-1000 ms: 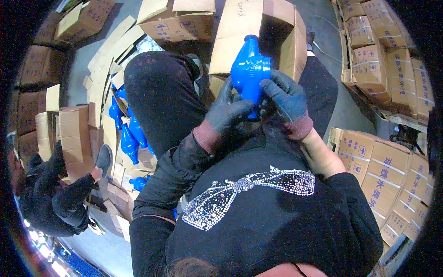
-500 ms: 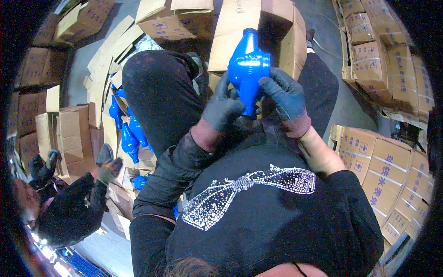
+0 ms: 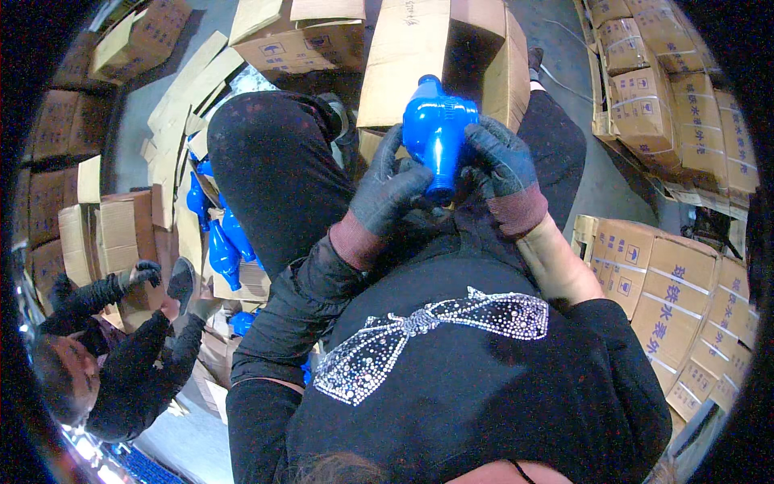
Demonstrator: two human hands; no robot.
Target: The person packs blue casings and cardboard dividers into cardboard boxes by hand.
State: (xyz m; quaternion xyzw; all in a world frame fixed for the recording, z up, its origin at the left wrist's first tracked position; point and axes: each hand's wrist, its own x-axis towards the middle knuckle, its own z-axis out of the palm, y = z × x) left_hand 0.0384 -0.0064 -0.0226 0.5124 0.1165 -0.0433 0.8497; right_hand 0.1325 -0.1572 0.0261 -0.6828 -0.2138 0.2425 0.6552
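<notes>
Fingers of our left hand (image 3: pixel 387 194) and right hand (image 3: pixel 504 165) grasping blue fitting (image 3: pixel 439 133) from both sides, on our side of open carton (image 3: pixel 403 73). Since half second ago, we've tipped it: far neck foreshortened, near end turned up (side port facing right). Reads as turning in hand, not setting down. Loose blue pieces (image 3: pixel 224 256) left of carton; co-worker's hand (image 3: pixel 145 273), farther left, shifted toward carton.

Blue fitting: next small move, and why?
Probably a small turn of the blue fitting, kept in both hands' hold. The left grip and right grip have it from opposite sides, and its upper neck stands free of both, which should leave room to rotate it.
</notes>
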